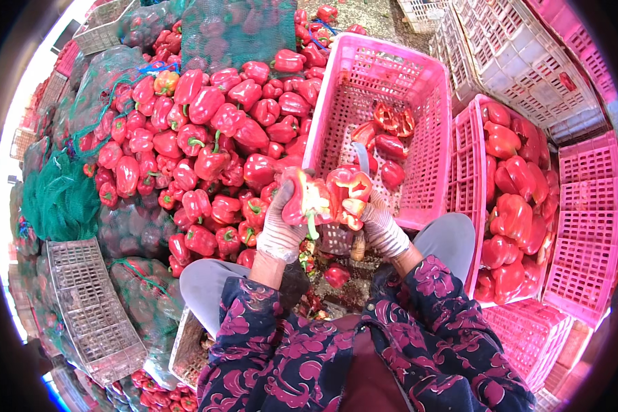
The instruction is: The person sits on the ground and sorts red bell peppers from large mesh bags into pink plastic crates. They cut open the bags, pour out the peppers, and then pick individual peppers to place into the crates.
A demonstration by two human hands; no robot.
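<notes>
My left hand, in a striped work glove, grips a red bell pepper half with its pale seed core and green stem showing. Close beside it, my right hand, gloved alike, holds a hollow cut pepper piece. A knife is also in my right hand: its curved blade points away above the pepper, and its wooden handle shows below. Just beyond my hands stands a pink plastic crate with several cut red pepper pieces at its bottom.
Whole red bell peppers form a large heap at left, among green mesh sacks. A pink crate of cut peppers stands at right, near stacked white crates. A grey crate lies left. Scraps and one pepper lie between my knees.
</notes>
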